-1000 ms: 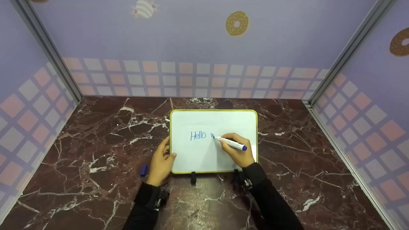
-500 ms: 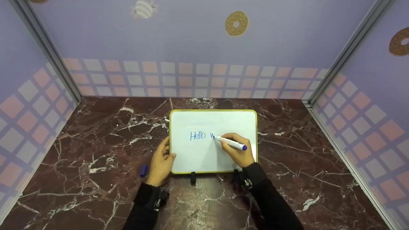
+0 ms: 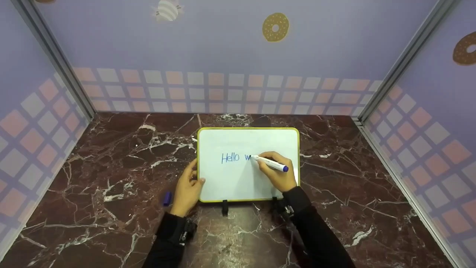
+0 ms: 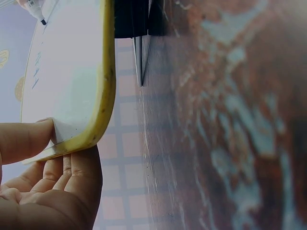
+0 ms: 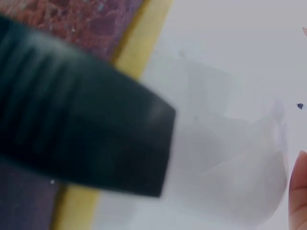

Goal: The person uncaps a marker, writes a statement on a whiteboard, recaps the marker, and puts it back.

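Observation:
A small whiteboard with a yellow frame is propped on black feet, with "Hello w" written on it in blue. My left hand grips its left edge; in the left wrist view the thumb lies on the white face and the fingers are behind the frame. My right hand pinches a white marker with a blue end, its dark tip right at the "w". The right wrist view shows only part of a finger, the marker's tip and the board's face.
A blue marker cap lies on the dark red marbled table, left of my left hand. One black foot sticks out under the board's lower edge. Patterned purple panels enclose the table at the back and sides. A blurred dark object crosses the right wrist view.
My right hand and the marker have shifted slightly up and to the right, and the "w" has gained a stroke. My left hand and the board stay put.

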Tool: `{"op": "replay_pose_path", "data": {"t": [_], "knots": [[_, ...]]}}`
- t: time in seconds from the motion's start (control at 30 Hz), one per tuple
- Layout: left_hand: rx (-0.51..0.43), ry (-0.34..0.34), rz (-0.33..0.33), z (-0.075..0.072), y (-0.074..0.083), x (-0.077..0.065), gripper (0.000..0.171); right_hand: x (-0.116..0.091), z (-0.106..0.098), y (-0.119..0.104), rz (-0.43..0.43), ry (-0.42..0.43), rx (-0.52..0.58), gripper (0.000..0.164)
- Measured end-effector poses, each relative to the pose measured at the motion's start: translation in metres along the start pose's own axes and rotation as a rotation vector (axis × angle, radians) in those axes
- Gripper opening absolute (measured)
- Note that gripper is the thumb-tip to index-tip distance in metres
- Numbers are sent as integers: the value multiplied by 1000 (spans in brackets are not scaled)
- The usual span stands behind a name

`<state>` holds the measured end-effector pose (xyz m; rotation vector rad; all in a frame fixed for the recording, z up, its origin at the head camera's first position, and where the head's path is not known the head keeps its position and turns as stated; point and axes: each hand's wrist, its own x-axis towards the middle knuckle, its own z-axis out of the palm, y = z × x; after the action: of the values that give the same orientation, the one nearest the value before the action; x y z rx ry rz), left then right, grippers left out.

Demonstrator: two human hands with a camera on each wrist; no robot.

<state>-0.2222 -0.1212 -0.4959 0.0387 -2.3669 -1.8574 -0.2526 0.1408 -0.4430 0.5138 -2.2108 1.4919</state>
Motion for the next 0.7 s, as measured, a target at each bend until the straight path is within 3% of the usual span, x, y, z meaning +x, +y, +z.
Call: {"op": "replay_pose_path", "data": {"t": [0.43,0.7], "knots": [[20,25,-2,1,1,1,65,0,-2,-2,-25,49,20,9],[23,24,-8,0,2,0,65,-2,-7,1,10,38,17,10]]}}
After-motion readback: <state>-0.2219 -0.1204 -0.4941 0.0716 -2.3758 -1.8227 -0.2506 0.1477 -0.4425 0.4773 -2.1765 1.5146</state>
